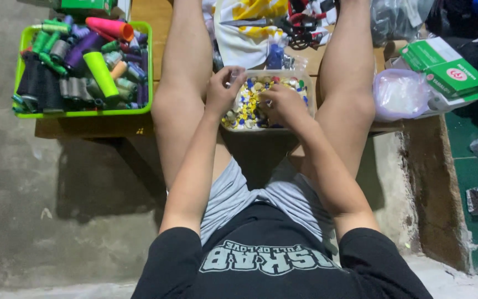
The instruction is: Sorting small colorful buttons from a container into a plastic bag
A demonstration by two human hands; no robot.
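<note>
1. Centrally, a clear plastic tub (265,99) of small, round, multicoloured buttons (244,111) sits between bare knees.
2. Left hand (222,91) pinches something too small to identify.
3. Right hand (284,105) digs in, fingers curled; grip unclear.

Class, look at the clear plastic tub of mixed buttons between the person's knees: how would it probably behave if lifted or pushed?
The clear tub looks thin-walled, so it may flex when lifted by one edge. It is heaped with small buttons, so it is probably heavy for its size, and tilting would likely spill them. Its flat, wide shape suggests it would slide, not roll. Both hands, left hand and right hand, are in it.
</note>
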